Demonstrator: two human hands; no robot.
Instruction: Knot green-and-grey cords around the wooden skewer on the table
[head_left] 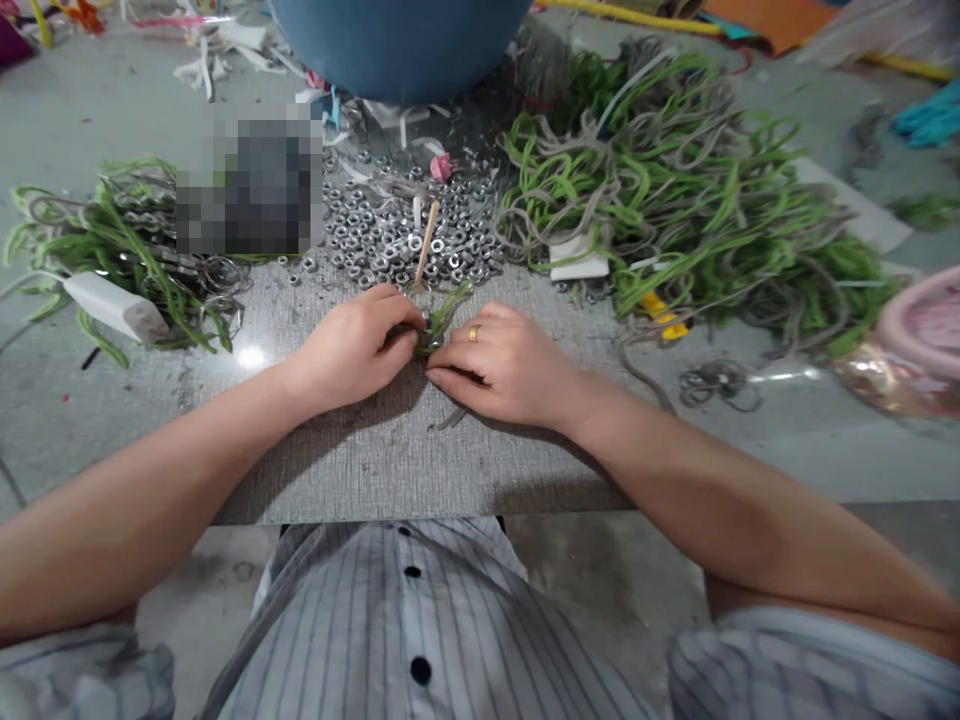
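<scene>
Close together over the grey table (345,460), my left hand (360,340) and my right hand (506,362) pinch a short piece of green cord (452,303). Small shiny metal parts show on the cord between my fingertips, but the fingers hide most of them. A gold ring is on a finger of my right hand. Just beyond my fingertips a thin wooden stick (427,245) lies against a spread of metal nuts (375,235). Short grey cord ends (450,418) show below my right fingers.
A blue tub (401,50) stands behind the nuts. Green and grey cords (675,190) are heaped at right, near a pink basket (922,320). At left lie cords strung with metal parts (142,235) and a white plastic block (116,305). The table's front edge is near my shirt.
</scene>
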